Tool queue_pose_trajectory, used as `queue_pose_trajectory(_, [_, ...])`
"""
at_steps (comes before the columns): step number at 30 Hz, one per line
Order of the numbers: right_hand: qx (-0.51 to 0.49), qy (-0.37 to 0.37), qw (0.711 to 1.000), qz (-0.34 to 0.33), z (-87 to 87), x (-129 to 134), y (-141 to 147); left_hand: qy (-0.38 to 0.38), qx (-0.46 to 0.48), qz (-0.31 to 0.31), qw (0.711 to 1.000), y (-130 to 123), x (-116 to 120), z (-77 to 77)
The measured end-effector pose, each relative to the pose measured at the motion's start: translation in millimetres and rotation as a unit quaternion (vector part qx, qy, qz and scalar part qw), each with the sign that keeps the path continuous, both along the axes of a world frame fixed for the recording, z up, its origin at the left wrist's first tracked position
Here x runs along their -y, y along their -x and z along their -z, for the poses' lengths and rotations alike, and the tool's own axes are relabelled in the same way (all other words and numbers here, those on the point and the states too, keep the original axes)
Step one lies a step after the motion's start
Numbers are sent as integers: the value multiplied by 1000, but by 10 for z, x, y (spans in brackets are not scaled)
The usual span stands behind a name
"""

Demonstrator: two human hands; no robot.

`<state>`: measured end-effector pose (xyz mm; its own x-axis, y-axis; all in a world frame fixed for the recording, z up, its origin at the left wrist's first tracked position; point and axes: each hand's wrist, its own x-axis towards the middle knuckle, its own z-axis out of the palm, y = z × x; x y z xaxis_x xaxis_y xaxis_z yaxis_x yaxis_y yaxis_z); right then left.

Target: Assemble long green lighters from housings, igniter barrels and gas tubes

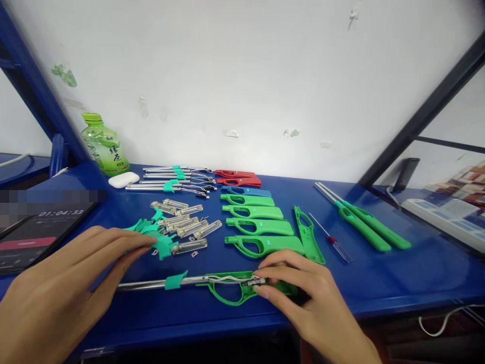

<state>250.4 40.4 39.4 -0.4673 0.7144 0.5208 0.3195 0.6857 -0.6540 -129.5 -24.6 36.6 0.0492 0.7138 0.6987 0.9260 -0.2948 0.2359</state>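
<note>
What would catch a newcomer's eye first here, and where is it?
Probably the green casings lined up mid-picture, with red casings farther back. In front, the right hand pinches a small wired piece at an open green shell. At the back left stands a green bottle.

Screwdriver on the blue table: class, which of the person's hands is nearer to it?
Right. The right hand is left of the screwdriver, at the front green casing; the left hand is farther left, at the teal pieces.

Head-worn view, facing forward and down, close over blue table [299,191]
</note>
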Motion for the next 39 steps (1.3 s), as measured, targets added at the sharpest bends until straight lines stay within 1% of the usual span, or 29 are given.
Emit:
queue_pose_trajectory(3, [-1,-4,1000,-4,12,-8,-1,6,-41,14,999,-93,69,22])
queue_pose_trajectory(6, [-4,-15,1000,-11,24,-8,4,-13,-29,42,999,-311,113,26])
queue_pose_trajectory(9, [-16,-38,999,-16,36,-5,7,-36,-65,131,989,-566,121,29])
queue_pose_trajectory(10, [-18,-43,999,-18,38,-5,8,-38,-74,151,985,-640,112,35])
queue_pose_trajectory(13, [-17,-46,999,-23,31,-9,7,-33,-68,170,982,-810,59,62])
queue_pose_trajectory(16, [-18,-42,999,-25,15,-12,7,-30,-72,181,980,-914,5,81])
queue_pose_trajectory(19, [-17,-34,999,-25,8,-7,7,-32,-96,177,979,-968,-14,90])
queue_pose_trajectory(23, [-18,-29,999,-26,16,-2,1,-7,-125,169,978,-1006,-2,118])
queue_pose_trajectory(28, [-13,-30,999,-31,22,-3,4,-25,-110,160,981,-1055,-27,151])
queue_pose_trajectory(30, [-10,-27,999,-32,21,-2,9,-15,-120,161,979,-1050,-46,185])
queue_pose_trajectory(33, [-7,-30,999,-33,18,-5,11,-1,-162,162,973,-1014,-60,259])
queue_pose_trajectory(35, [-5,-31,999,-34,19,-9,9,-3,-180,161,970,-987,-56,298])
queue_pose_trajectory(39, [-9,-22,999,-30,33,-18,6,-8,-189,164,968,-962,-29,308])
